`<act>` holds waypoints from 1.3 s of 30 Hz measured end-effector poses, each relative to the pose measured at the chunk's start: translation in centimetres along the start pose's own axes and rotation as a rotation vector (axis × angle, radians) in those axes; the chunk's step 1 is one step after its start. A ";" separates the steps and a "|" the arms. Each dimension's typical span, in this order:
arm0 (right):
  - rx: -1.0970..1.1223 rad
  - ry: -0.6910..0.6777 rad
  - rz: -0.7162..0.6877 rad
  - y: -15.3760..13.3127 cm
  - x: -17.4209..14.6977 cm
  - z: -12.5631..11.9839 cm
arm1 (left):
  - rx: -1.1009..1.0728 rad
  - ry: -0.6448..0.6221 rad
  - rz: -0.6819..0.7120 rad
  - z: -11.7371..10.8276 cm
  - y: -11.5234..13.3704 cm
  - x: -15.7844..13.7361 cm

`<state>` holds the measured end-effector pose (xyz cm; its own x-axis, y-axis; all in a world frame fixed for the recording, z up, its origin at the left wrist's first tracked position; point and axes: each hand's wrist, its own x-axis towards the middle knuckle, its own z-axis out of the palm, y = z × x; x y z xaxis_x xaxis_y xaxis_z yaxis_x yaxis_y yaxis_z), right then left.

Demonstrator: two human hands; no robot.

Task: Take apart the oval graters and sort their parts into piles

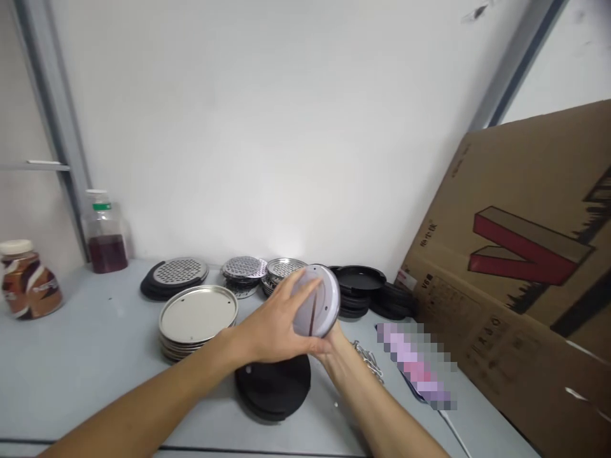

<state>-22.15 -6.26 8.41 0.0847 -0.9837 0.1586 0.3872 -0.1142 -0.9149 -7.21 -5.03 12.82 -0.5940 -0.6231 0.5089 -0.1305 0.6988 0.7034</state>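
Note:
A round metal plate (pixel 326 306) with a dark rim is held up and tilted above the table. My left hand (pixel 279 324) is closed around its left side, with fingers across the shiny face and the thumb low. From below and behind, my right hand (pixel 333 343) grips the same plate; its fingers are mostly hidden. Under my hands a black round disc (pixel 273 388) lies flat. To the left stands a stack of round metal plates (pixel 198 315). Small metal clips (pixel 368 361) are heaped just right of my right wrist.
Along the wall sit perforated grater discs (pixel 180 271), more discs (pixel 243 267) and stacked black rings (pixel 360 280). A phone (pixel 415 369) with a white cable lies right, beside a large cardboard box (pixel 515 273). At left are a bottle of dark red liquid (pixel 107 251) and a brown bottle (pixel 31 286).

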 end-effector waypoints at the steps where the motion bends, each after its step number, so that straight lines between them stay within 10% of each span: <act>1: 0.037 0.059 0.004 0.0 0.5 0.2 | -0.030 0.007 0.022 0.0 -0.5 0.5; 10: 0.057 0.199 -0.072 -2.3 -0.4 -3.0 | -0.790 0.397 -0.319 0.4 -5.2 -0.3; 18: 0.103 -0.155 -0.127 -3.1 -2.1 -2.8 | -1.205 0.215 -0.487 1.6 -5.3 -0.6; 25: 0.083 -0.332 -0.088 -2.9 -2.3 -2.4 | -1.108 0.205 -0.389 1.5 -5.4 -0.9; 32: -0.054 -0.284 -0.164 -1.9 -1.9 -1.8 | -0.328 0.302 -0.265 1.7 -6.0 -1.2; 39: -0.342 -0.235 -0.193 -1.1 -2.0 -1.5 | -0.806 0.029 -0.231 1.2 -4.5 -1.4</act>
<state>-24.09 -4.35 8.51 0.2616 -0.8863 0.3821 0.0943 -0.3705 -0.9240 -6.76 -6.83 8.32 -0.5996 -0.7365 0.3132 0.3675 0.0942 0.9252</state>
